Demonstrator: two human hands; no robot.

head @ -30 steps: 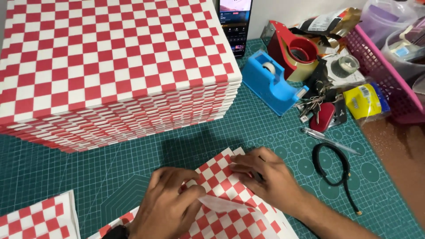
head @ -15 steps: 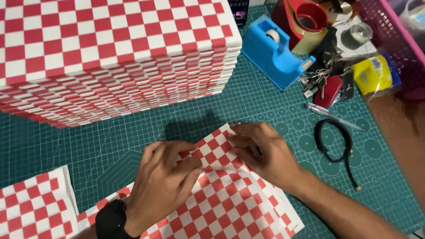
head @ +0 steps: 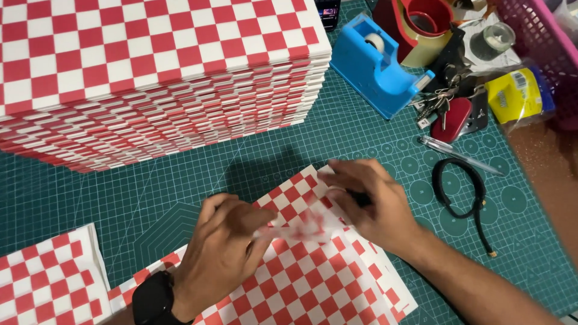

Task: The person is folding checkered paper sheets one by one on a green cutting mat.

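Observation:
A red-and-white checkered paper sheet (head: pixel 307 283) lies on the green cutting mat (head: pixel 180 198) in front of me. My left hand (head: pixel 223 247), with a black watch on its wrist, pinches a blurred fold of that sheet near its top. My right hand (head: pixel 373 201) grips the same fold from the right side, at the sheet's top corner. The raised flap between both hands is smeared by motion. A tall stack of checkered sheets (head: pixel 150 78) stands behind my hands.
A smaller checkered pile (head: pixel 48 283) lies at the bottom left. At the right are a blue tape dispenser (head: pixel 376 66), keys with a red fob (head: pixel 451 114), a pen (head: pixel 460 155), a black cord loop (head: pixel 460 192), a yellow packet (head: pixel 518 96) and a pink basket (head: pixel 542 36).
Both hands have lifted and folded the sheet's top edge inward; the flap now blurs between them. The view has shifted closer and down.

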